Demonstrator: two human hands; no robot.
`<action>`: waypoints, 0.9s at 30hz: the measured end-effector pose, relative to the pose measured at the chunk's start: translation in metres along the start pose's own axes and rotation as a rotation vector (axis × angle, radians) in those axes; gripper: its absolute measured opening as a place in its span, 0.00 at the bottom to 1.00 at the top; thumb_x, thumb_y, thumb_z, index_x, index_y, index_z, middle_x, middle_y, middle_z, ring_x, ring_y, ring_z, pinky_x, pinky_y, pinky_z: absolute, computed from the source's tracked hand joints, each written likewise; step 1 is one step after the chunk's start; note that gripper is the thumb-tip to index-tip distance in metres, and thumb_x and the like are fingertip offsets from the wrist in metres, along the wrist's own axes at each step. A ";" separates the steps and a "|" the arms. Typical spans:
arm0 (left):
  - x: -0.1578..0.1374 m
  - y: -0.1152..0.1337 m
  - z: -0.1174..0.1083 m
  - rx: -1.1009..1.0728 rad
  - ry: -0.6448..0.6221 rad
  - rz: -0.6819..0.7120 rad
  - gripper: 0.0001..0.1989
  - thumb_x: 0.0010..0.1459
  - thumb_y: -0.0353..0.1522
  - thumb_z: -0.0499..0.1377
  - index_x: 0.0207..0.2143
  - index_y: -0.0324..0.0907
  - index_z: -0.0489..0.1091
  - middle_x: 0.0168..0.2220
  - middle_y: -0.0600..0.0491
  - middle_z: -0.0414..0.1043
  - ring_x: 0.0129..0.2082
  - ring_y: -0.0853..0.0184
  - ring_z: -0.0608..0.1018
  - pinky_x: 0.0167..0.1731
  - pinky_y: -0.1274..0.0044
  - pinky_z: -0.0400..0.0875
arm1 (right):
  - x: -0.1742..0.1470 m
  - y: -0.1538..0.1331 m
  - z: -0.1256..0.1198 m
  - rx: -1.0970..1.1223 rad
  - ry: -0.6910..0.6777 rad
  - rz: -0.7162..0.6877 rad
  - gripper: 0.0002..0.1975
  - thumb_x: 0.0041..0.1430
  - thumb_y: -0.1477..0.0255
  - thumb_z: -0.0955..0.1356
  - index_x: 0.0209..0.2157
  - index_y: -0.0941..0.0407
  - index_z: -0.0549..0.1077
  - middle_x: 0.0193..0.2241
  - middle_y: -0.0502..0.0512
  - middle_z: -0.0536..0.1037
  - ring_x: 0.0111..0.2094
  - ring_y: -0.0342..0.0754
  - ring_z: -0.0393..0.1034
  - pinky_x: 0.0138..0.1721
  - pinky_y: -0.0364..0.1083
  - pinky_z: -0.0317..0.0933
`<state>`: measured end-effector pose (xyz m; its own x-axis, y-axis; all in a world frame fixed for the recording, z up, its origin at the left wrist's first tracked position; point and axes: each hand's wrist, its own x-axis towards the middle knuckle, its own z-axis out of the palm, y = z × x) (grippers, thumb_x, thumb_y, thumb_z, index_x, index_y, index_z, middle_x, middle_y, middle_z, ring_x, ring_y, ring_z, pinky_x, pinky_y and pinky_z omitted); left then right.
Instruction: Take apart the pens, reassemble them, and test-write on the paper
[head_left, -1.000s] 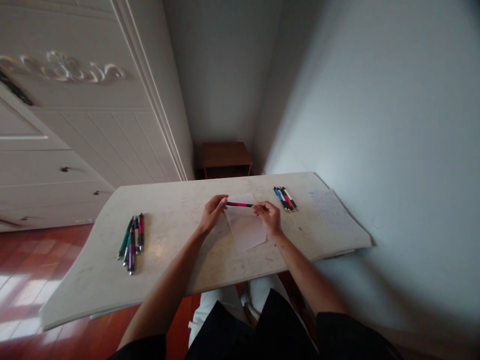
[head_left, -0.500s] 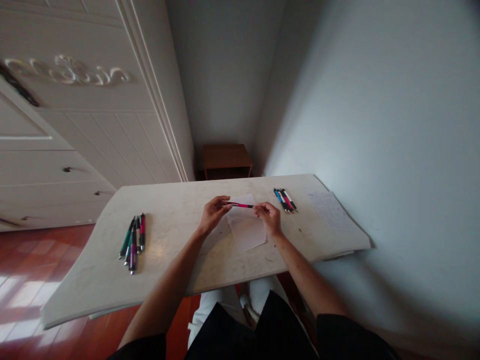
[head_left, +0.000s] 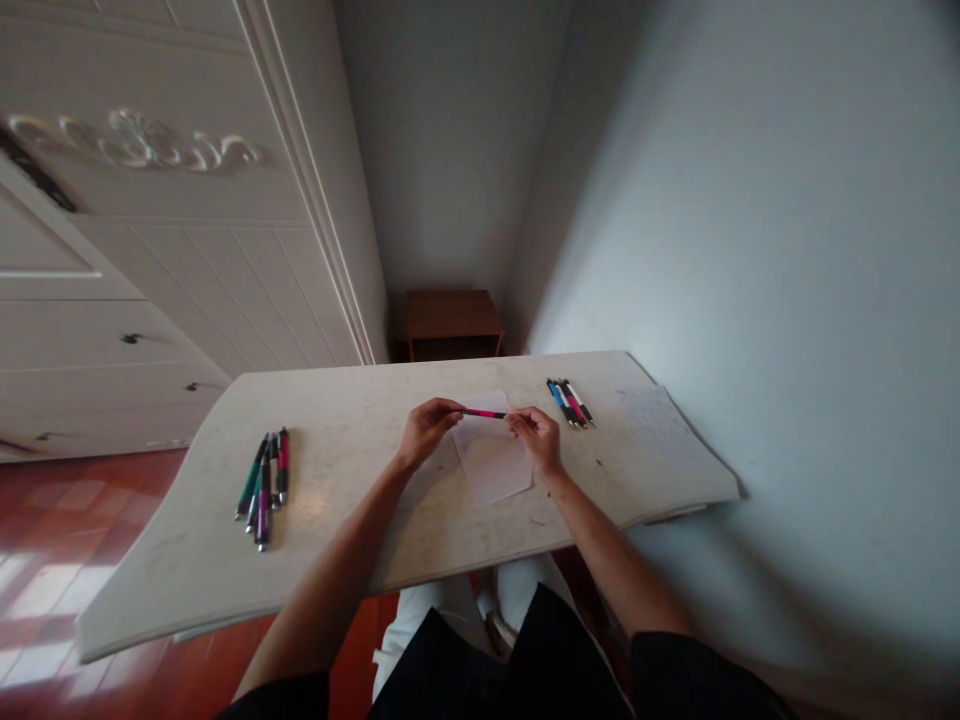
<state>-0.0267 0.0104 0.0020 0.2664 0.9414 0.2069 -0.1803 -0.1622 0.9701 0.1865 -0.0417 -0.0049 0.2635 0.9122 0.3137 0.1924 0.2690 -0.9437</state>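
A pink and black pen (head_left: 484, 413) is held level between my two hands, above a sheet of white paper (head_left: 493, 470). My left hand (head_left: 429, 432) pinches its left end with thumb and fingers. At the other end, the fingertips of my right hand (head_left: 536, 435) close on the black part. Both tips of the pen are partly covered by my fingers. Under the hands, the paper lies slightly askew on the white table (head_left: 352, 430).
Several pens (head_left: 264, 490) in green, purple and red lie in a loose pile on the left. A row of pens (head_left: 570, 403) lies to the right, near a written sheet (head_left: 660, 420). A white cabinet (head_left: 187, 270) and a brown stool-like table (head_left: 455, 315) stand beyond.
The left fingers have shifted slightly on the pen, and their grip looks more closed. The right hand still holds the other end. The pens on the table have stayed put.
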 end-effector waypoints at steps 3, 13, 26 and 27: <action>0.000 0.001 0.001 -0.017 0.002 0.019 0.15 0.46 0.38 0.69 0.33 0.38 0.74 0.41 0.45 0.76 0.40 0.63 0.77 0.43 0.71 0.71 | 0.000 -0.001 0.000 -0.003 0.007 0.000 0.14 0.53 0.60 0.72 0.29 0.57 0.77 0.20 0.50 0.75 0.22 0.43 0.68 0.25 0.42 0.63; -0.003 0.008 0.006 0.077 -0.045 -0.087 0.22 0.57 0.49 0.58 0.30 0.37 0.72 0.25 0.51 0.72 0.25 0.70 0.72 0.27 0.77 0.69 | 0.001 0.003 0.000 0.007 0.032 -0.044 0.13 0.52 0.60 0.73 0.31 0.56 0.76 0.23 0.51 0.77 0.25 0.45 0.71 0.29 0.44 0.65; -0.002 0.004 0.005 -0.041 -0.039 -0.044 0.20 0.47 0.40 0.69 0.39 0.38 0.74 0.38 0.46 0.78 0.36 0.63 0.78 0.38 0.72 0.72 | 0.000 -0.001 -0.001 -0.053 0.004 -0.033 0.13 0.54 0.60 0.71 0.30 0.56 0.76 0.22 0.51 0.77 0.23 0.45 0.70 0.27 0.43 0.64; -0.002 0.004 0.006 -0.053 -0.036 -0.049 0.21 0.47 0.40 0.68 0.41 0.38 0.73 0.40 0.45 0.77 0.38 0.63 0.78 0.38 0.72 0.72 | 0.000 -0.001 0.000 -0.045 0.001 -0.037 0.13 0.54 0.60 0.71 0.30 0.56 0.76 0.22 0.51 0.77 0.24 0.45 0.70 0.27 0.43 0.65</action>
<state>-0.0229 0.0059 0.0066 0.3096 0.9366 0.1643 -0.2158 -0.0991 0.9714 0.1865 -0.0424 -0.0043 0.2567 0.9014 0.3487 0.2447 0.2885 -0.9257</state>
